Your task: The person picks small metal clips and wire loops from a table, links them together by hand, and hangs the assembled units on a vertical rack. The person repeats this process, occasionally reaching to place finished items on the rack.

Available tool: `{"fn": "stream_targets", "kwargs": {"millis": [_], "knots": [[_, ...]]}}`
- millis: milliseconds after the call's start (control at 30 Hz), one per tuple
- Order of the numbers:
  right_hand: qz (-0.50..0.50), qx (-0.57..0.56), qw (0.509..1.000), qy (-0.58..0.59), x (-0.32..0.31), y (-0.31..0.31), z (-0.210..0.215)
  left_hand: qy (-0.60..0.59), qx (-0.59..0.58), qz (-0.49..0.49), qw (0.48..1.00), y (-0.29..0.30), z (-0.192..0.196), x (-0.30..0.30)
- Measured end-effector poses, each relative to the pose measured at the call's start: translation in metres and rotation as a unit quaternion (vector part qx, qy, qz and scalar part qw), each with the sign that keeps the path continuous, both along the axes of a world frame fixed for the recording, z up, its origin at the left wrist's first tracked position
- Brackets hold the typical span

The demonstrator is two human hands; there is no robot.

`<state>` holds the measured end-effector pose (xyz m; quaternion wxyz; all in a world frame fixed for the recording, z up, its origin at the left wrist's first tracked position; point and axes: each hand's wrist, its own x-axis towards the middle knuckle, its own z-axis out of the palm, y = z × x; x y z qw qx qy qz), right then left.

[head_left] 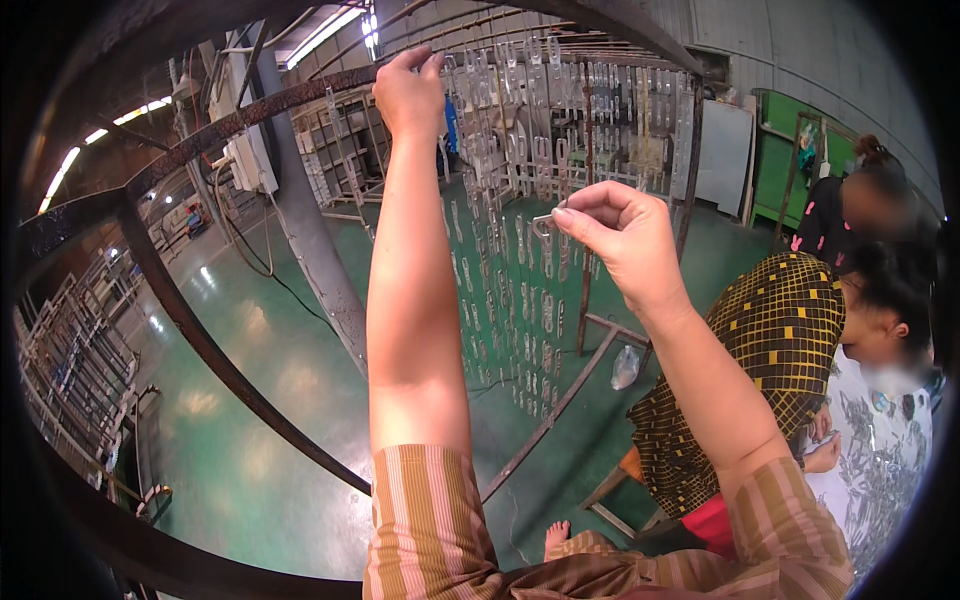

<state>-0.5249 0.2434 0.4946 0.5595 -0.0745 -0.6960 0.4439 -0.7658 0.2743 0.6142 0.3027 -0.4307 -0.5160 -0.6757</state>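
Observation:
My left hand is raised at the upper rusty bar. Its fingers are bent together in a pinch, and what they hold, if anything, is hidden. Lower and to the right, my right hand pinches a small metal piece between thumb and forefinger. It looks like a thin, flat, pale strip or hook. Just beyond both hands, many small shiny flat metal pieces hang in vertical strings. They dangle from the rack, linked one below another, and my right hand is close to these strings.
The dark metal rack frame surrounds me. At right, people sit at a table spread with silvery pieces; one wears a black and yellow checked garment. A clear plastic bag lies by the frame's foot. A grey column stands left.

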Motion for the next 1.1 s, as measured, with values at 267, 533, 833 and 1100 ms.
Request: {"fn": "stream_targets", "kwargs": {"millis": [267,533,833,1100], "knots": [[0.008,-0.020,1.000,0.004,0.002,0.009,0.021,-0.017,-0.073,-0.072,0.995,0.017,0.028,-0.012],[0.006,-0.040,0.999,-0.001,-0.018,0.004,0.055,-0.036,-0.010,-0.188,0.981,-0.021,0.017,-0.006],[-0.084,0.010,0.996,0.020,-0.083,0.021,0.085,-0.006,-0.017,-0.300,0.954,-0.062,-0.039,0.004],[-0.190,0.109,0.973,0.073,-0.119,0.032,0.091,0.013,-0.049,-0.319,0.947,-0.076,-0.062,0.012]]}}
